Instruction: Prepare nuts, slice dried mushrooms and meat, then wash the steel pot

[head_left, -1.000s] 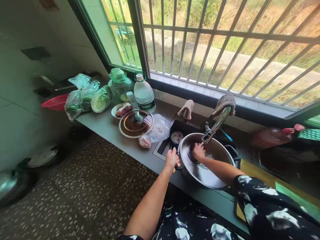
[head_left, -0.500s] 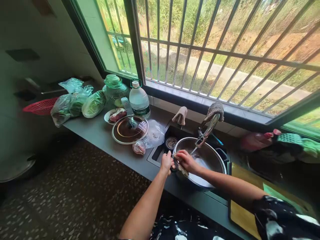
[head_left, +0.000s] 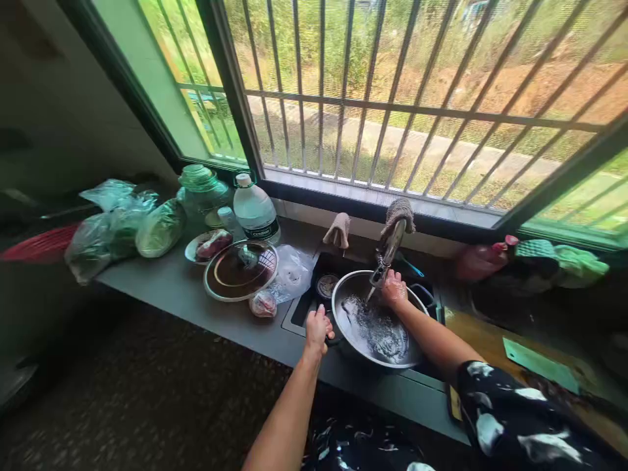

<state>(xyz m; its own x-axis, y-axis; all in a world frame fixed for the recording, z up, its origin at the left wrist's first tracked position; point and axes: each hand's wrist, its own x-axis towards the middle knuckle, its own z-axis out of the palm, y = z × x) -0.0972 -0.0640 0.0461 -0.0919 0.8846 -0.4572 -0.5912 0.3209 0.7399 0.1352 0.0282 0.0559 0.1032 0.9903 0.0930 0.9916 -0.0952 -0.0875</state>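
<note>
A round metal pot [head_left: 350, 347] sits at the sink, with water moving in its bottom under the running faucet [head_left: 387, 252]. My left hand [head_left: 318, 330] is closed around the dark pot handle [head_left: 334, 341] on the near left side. At the far right of the pot, beside the faucet spout, is my right hand [head_left: 394, 289], wet and with its fingers curled at the inner wall. Whatever those fingers hold is hidden from view.
Left of the sink [head_left: 293, 315] lie a glass lid [head_left: 233, 278], a clear plastic bag [head_left: 297, 265] and a plate with meat [head_left: 214, 243]. Behind them stands a large water bottle [head_left: 255, 212]. A cutting board [head_left: 471, 333] with a green cleaver-shaped piece [head_left: 540, 363] is at the right.
My right hand has moved from the pot's left rim, where it held a brownish scrubber or cloth, to the far right side by the faucet. My left hand keeps the handle.
</note>
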